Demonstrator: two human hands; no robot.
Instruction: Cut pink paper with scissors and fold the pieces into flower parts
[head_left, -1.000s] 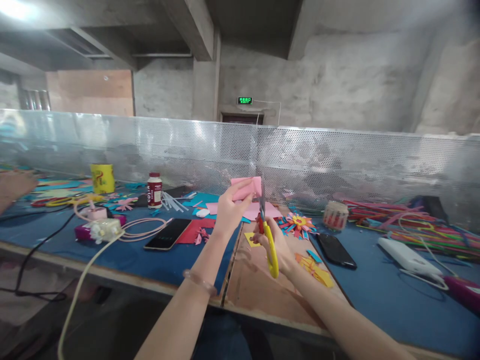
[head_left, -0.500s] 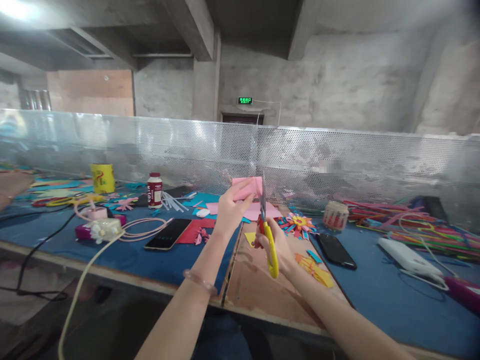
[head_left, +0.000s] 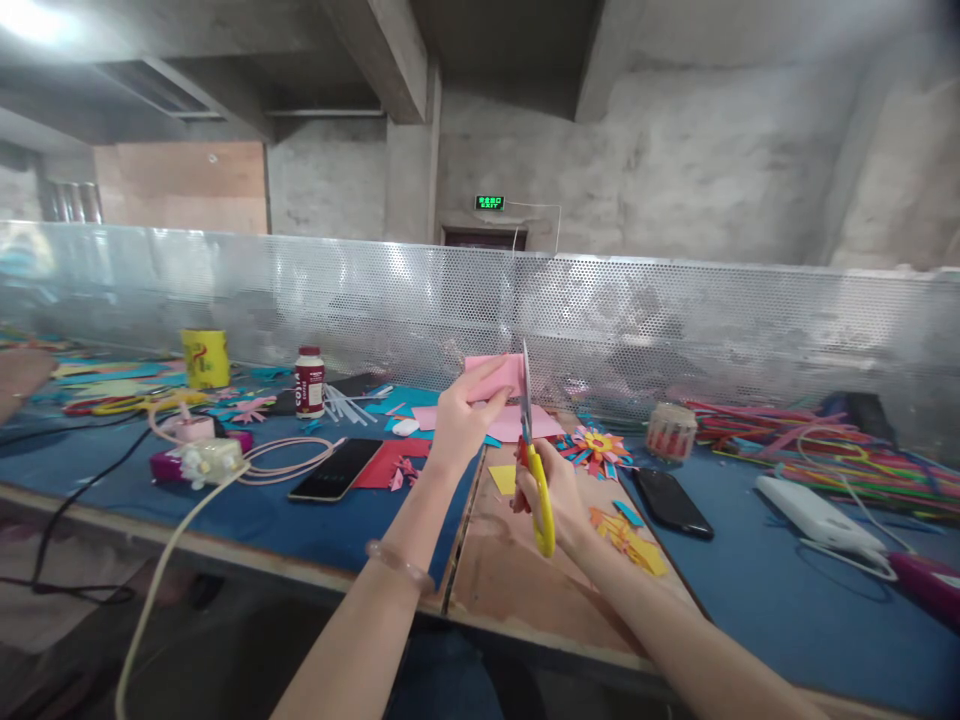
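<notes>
A folded piece of pink paper (head_left: pixel 487 373) is pinched in my left hand (head_left: pixel 463 425), raised above the table. My right hand (head_left: pixel 553 490) grips scissors (head_left: pixel 541 510) with yellow and red handles, their blades pointing up along the paper's right edge. Whether the blades have paper between them I cannot tell. Beneath the hands lies a larger pink sheet (head_left: pixel 529 424) over blue paper. A small yellow paper (head_left: pixel 503 479) sits by my right hand, and a layered paper flower (head_left: pixel 598 447) lies just beyond it.
Phones (head_left: pixel 337 468) (head_left: pixel 673 502) lie on both sides. At left stand a bottle (head_left: pixel 309 382), a yellow can (head_left: pixel 205 358) and a power strip with cables (head_left: pixel 202 461). A clear jar (head_left: pixel 671 432) and colourful pipe cleaners (head_left: pixel 795 440) are at right. Behind runs a perforated metal screen (head_left: pixel 360 300).
My hands, the paper and the scissors are almost where they were; the scissors have shifted very slightly left. At the far left edge, another person's arm has moved.
</notes>
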